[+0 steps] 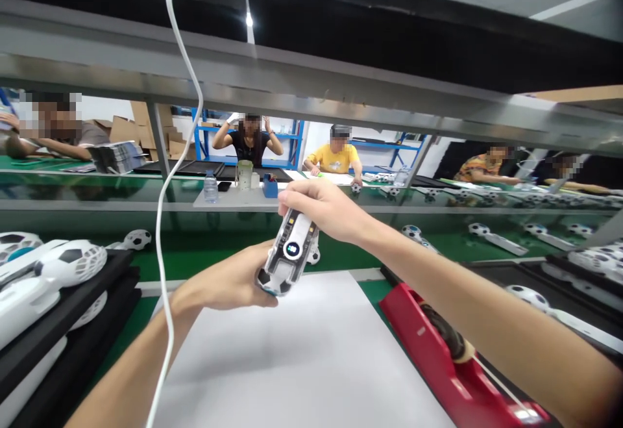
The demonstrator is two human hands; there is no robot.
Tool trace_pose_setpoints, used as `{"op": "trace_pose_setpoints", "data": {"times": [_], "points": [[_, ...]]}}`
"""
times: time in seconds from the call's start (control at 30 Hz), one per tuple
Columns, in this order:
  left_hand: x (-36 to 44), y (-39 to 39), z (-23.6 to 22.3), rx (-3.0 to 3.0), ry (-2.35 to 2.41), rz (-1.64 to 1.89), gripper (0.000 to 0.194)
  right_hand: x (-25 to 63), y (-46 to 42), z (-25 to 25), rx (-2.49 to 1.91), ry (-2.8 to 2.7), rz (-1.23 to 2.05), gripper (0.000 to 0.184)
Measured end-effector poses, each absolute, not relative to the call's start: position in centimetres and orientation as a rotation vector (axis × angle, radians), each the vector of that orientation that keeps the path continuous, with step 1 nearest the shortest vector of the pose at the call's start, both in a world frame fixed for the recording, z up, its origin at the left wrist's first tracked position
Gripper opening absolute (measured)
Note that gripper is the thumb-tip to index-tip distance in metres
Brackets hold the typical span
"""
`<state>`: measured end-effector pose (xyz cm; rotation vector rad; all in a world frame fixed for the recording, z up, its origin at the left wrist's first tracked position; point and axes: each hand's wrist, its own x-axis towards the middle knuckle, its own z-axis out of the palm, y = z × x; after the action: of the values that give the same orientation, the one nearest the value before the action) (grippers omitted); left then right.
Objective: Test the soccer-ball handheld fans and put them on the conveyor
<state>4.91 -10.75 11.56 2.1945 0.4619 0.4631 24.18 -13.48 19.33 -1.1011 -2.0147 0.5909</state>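
Observation:
In front of me, above the white sheet (296, 363), a handheld fan (293, 246) with a soccer-ball-patterned head is held tilted between both hands. Its clear front shows a small round lit display. My left hand (243, 275) wraps round the lower, ball-shaped end, its fingers partly hidden behind it. From above, my right hand (324, 207) is closed over the upper end, with thumb and fingers at the two sides. Behind the fan, another small soccer-ball head (314, 256) is partly covered.
Black trays (92, 291) with several soccer-ball fans stand at left. A white cable (160, 233) hangs down in front. At right lies a red holder (428, 363) with a dark-handled tool (445, 334). More fans (496, 238) lie on the green conveyor (243, 223). Several people sit opposite.

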Motion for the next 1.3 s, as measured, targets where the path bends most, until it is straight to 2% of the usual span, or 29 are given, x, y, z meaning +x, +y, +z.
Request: {"op": "trace_pose_setpoints", "data": {"times": [0.2, 0.57, 0.73, 1.1, 1.3], "points": [[4.9, -11.3, 11.6, 2.053, 0.427, 0.347, 0.059, 24.2, -13.9, 20.2, -1.284, -1.881, 0.823, 0.030], [5.0, -11.5, 11.4, 1.953, 0.291, 0.303, 0.062, 24.2, -14.6, 20.8, -1.373, -1.824, 0.944, 0.034], [5.1, -11.8, 11.6, 2.024, 0.340, 0.330, 0.058, 24.3, -14.7, 20.8, -1.348, -1.850, 0.942, 0.034], [4.8, -11.3, 11.7, 2.142, 0.341, 0.360, 0.050, 24.1, -16.2, 21.1, -1.217, -1.967, 0.876, 0.058], [4.8, -11.2, 11.8, 2.144, 0.295, 0.421, 0.049, 23.6, -17.3, 21.6, -1.170, -2.051, 0.798, 0.060]]}}
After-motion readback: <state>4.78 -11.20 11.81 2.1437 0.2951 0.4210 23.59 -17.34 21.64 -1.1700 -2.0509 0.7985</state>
